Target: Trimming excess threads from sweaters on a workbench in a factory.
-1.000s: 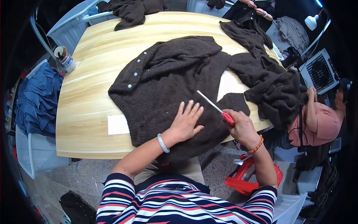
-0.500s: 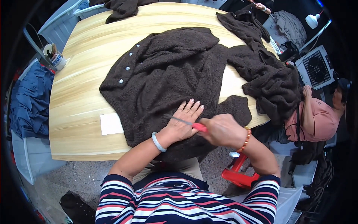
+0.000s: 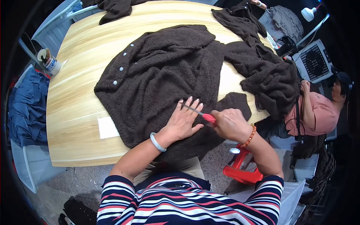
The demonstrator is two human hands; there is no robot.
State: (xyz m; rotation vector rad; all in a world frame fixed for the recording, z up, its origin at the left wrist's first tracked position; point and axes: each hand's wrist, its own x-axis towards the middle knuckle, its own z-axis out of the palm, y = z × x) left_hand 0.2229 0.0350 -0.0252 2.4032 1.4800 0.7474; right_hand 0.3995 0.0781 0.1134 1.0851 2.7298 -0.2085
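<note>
A dark brown fuzzy knit cardigan with shiny round buttons lies spread and wrinkled over the near part of the table. My left hand rests flat on its lower part, fingers spread, holding nothing. My right hand is closed around a red-handled tool with a thin metal shaft. That shaft points up and left, crossing over the fingers of my left hand. Whether it is a blade or a plain rod I cannot tell.
More brown knitwear lies at the table's right edge, beside a seated person in pink. A white paper square and a cup of tools are on the left. Blue cloth fills a bin. Below right is a red frame.
My right hand has moved slightly right, and the tool's shaft now reaches over my left fingers instead of the back of that hand. My left hand stays flat on the cardigan.
</note>
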